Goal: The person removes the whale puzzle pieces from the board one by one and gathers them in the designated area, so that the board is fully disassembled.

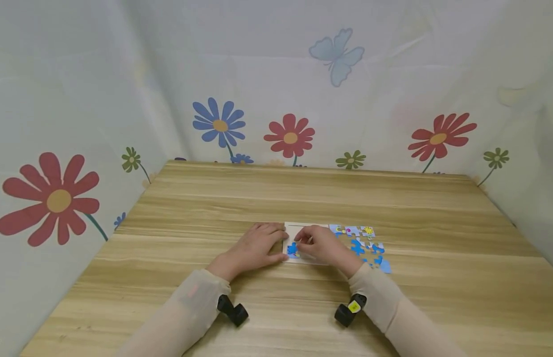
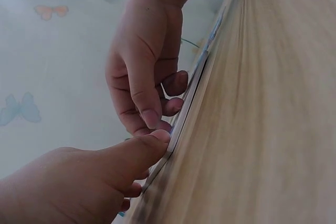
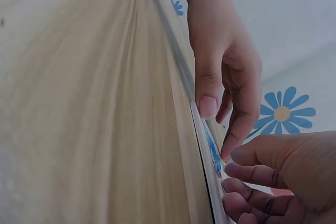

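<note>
A shallow pale puzzle tray (image 1: 313, 261) lies on the table with blue puzzle pieces (image 1: 292, 249) in its near left corner. At the tray's left edge rests my left hand (image 1: 257, 248); its thumb lies by the near corner and its fingers reach along the side. My right hand (image 1: 323, 245) is over the tray, fingers bent down beside the blue pieces. From the right wrist view, nothing shows between the right thumb and fingers (image 3: 249, 174). Its fingertips are close to the blue surface (image 3: 212, 150); whether they touch it is unclear.
Several loose, partly overlapping puzzle pieces (image 1: 358, 246), mostly blue and one with a yellow sun, lie right of the tray, some behind the right wrist. The wooden table (image 1: 276, 198) meets a flower-printed cloth (image 1: 258, 74) at the back and sides.
</note>
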`<state>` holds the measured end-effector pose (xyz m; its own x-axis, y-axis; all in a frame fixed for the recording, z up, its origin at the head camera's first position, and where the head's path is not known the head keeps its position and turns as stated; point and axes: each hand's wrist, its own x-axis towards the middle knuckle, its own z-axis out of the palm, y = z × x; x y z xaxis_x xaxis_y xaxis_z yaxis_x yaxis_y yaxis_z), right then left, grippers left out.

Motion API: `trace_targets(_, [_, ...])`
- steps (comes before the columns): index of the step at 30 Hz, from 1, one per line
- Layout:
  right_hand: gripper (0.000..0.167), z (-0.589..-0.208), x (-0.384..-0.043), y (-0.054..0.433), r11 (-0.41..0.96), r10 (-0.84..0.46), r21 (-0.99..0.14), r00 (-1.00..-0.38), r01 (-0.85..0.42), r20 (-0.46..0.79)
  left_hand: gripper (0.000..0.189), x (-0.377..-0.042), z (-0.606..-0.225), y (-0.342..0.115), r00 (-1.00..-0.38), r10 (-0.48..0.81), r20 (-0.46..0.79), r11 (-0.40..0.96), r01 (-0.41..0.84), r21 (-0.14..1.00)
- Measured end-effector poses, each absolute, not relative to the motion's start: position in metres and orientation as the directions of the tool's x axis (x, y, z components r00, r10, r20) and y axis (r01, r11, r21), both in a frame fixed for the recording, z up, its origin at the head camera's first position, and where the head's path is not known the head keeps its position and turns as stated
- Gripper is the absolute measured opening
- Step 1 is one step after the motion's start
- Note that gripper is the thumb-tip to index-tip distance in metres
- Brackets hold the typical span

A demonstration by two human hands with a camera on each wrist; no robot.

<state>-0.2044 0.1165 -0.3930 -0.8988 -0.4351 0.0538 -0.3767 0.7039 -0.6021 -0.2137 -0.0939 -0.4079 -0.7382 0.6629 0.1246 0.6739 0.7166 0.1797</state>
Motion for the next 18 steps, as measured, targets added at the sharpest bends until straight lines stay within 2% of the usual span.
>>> trace_targets(18, [0.007, -0.3963, -0.2024, 0.1102, 0.718, -0.405, -0.598, -0.913, -0.356, 0.057, 0.053, -0.2128, -0.4074, -0.0947, -0.732, 0.670, 0.124, 0.712, 0.681, 0.170])
